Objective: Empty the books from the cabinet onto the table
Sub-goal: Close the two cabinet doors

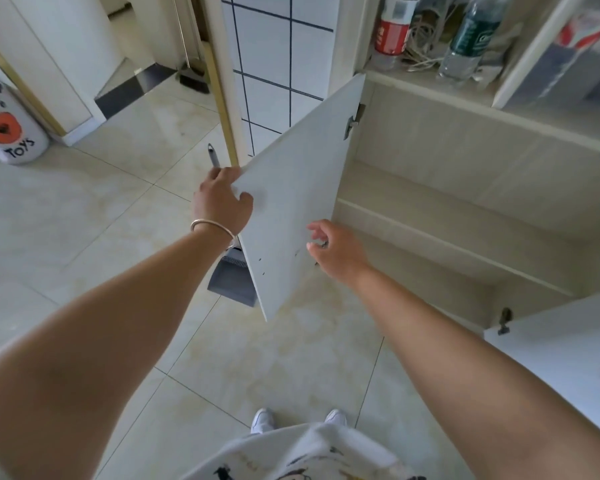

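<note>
The low cabinet (465,188) stands with both doors swung out, and I see no books on its pale shelves. My left hand (220,199) grips the outer edge of the white left door (291,202), thumb on its inner face. My right hand (336,251) hovers in front of the same door near its lower part, fingers loosely curled and holding nothing. The right door (561,355) hangs out at the right. No table is in view.
A grey dustpan (232,275) with a long handle leans behind the left door. Bottles (468,39), a can and cords sit on the shelf above the cabinet. A white "TOYS" bin (11,133) stands far left on the tiled floor.
</note>
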